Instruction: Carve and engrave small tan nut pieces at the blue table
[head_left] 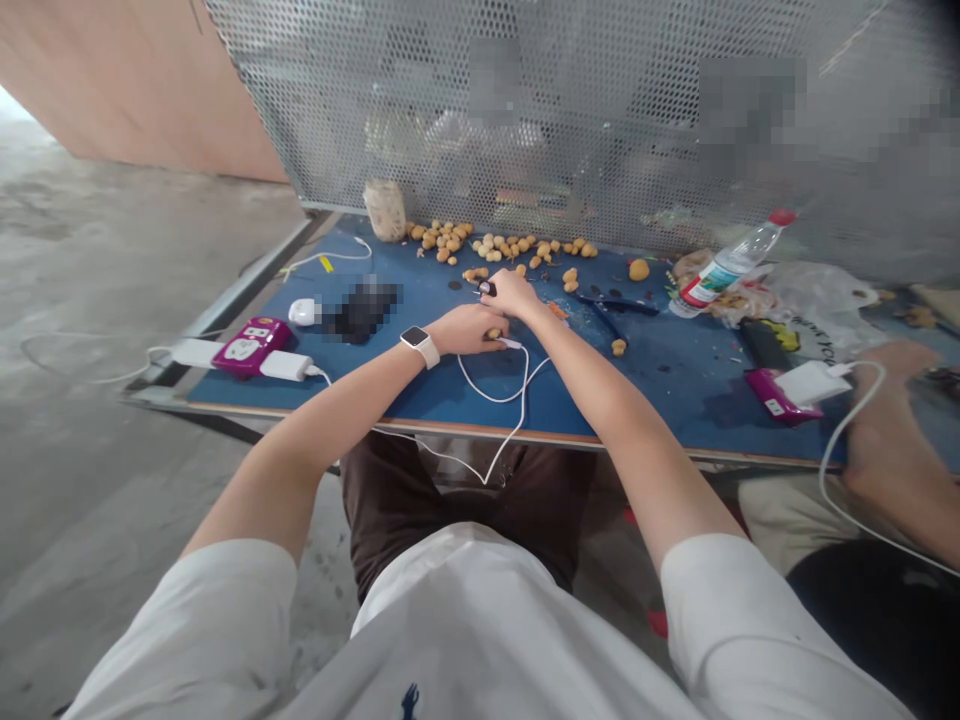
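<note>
My left hand, with a white watch on its wrist, rests on the blue table. Its fingers are closed round a small tan nut-like piece. Just behind it my right hand is curled round a small dark tool whose tip pokes out to the left. A white cable loops from under my left hand over the table's front edge. Several tan nut-like pieces lie scattered along the back of the table.
A perforated metal screen stands behind the table. A jar sits at the back left, a purple power strip at the left edge. A plastic bottle, bags and dark pliers lie to the right. Another person's arm rests at the far right.
</note>
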